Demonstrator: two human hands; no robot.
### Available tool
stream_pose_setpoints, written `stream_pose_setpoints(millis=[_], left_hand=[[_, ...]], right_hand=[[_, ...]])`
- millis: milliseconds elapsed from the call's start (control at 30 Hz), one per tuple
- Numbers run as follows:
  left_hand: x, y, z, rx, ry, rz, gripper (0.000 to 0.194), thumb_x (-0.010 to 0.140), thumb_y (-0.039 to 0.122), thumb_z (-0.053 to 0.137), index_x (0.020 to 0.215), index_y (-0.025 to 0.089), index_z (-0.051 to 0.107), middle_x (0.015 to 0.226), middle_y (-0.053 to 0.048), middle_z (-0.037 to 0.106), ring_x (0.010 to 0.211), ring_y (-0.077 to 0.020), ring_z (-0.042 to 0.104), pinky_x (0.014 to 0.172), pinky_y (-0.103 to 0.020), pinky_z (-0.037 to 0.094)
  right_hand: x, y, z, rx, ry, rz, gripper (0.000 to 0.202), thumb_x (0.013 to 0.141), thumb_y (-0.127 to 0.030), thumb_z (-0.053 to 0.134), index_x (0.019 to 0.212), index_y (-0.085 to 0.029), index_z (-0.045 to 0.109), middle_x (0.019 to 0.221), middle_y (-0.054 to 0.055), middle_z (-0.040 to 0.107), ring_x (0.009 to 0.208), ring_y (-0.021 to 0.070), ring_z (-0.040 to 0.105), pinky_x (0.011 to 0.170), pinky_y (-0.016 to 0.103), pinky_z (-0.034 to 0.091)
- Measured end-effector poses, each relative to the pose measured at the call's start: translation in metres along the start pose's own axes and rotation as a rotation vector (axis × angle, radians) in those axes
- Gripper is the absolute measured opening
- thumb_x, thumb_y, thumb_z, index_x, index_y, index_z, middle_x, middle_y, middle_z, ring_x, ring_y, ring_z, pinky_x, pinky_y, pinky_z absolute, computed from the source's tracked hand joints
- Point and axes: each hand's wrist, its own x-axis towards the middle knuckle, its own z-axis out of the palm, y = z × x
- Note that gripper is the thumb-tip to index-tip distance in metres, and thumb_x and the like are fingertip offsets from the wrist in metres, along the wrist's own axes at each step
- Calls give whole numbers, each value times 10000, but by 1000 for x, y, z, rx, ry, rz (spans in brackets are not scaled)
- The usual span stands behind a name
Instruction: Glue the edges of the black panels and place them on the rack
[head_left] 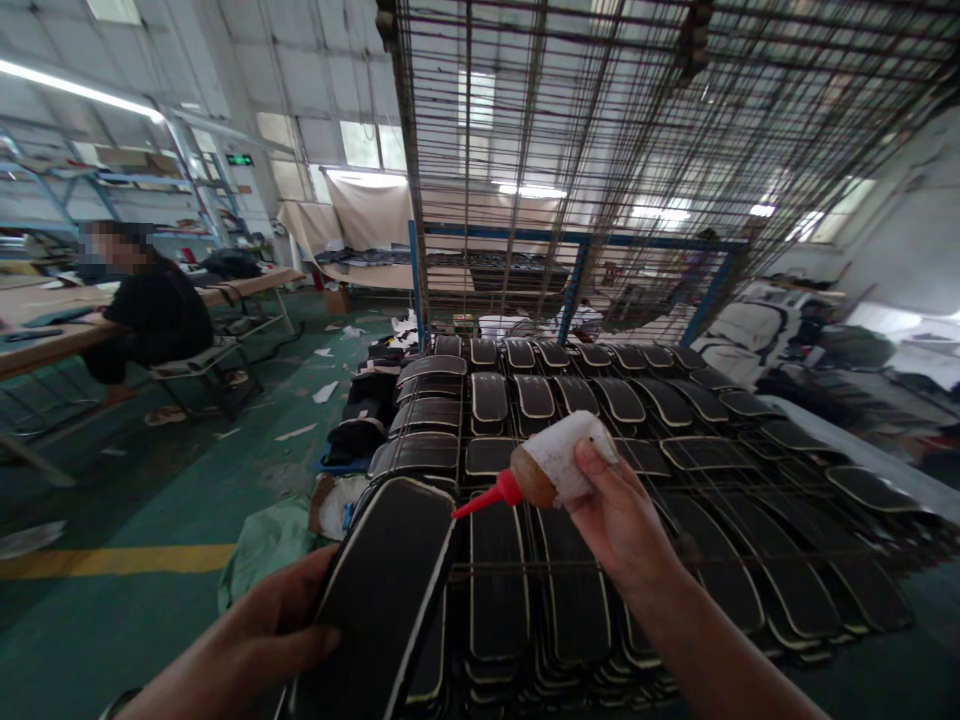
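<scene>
My left hand (281,625) grips the left edge of a long black panel (390,580) with rounded corners, thumb on its face. A pale line of glue runs along the panel's edge. In my right hand (615,500) is a squeeze glue bottle (559,462), tilted down to the left, with brownish content and a whitish covering. Its red nozzle (487,495) meets the panel's upper right corner, at the pale line. Beneath both hands lie rows of similar black panels (499,590) with pale outlines, stacked in layers.
A wire mesh rack (555,130) slants up over the panels on a blue frame (574,285). At the left, a seated person (154,300) works at a long table (45,340). A green sack (270,545) lies on the floor left of the panels. White bundles (750,330) are piled at right.
</scene>
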Motion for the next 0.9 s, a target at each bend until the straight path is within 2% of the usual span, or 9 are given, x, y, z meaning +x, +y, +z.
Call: stream_pose_setpoints(millis=[167,433,600,900], left_hand=[[1,0,6,-90,6,-16,501,841,137,644,1284,368,644,1252,-39,728,1084,-308,685,959,-478,515],[5,-1,9,-204,28,-43,484,840,89,631,1261,325,666,1176,-68,763,988,-322,729,888,-502,559],[6,1,13,-241,57,-44,479,812,68,664,1236,289,685,1139,-81,776,973,-304,739,858,-445,583],[4,12,23,-260,179,-56,431,789,54,668,1185,220,705,1073,-105,792,904,-301,757,785,-412,614]], right_hand=[[1,7,0,13,74,-13,382,694,-356,923,1000,-217,741,900,24,694,775,163,628,641,223,580],[-9,13,3,-4,85,27,348,673,-366,933,916,-207,743,801,14,657,701,158,604,565,215,557],[-20,18,3,-6,80,59,351,687,-356,926,961,-229,745,819,6,663,705,145,603,625,218,563],[-41,27,4,-44,7,119,408,714,-377,905,1047,-245,710,915,33,677,834,198,625,721,268,545]])
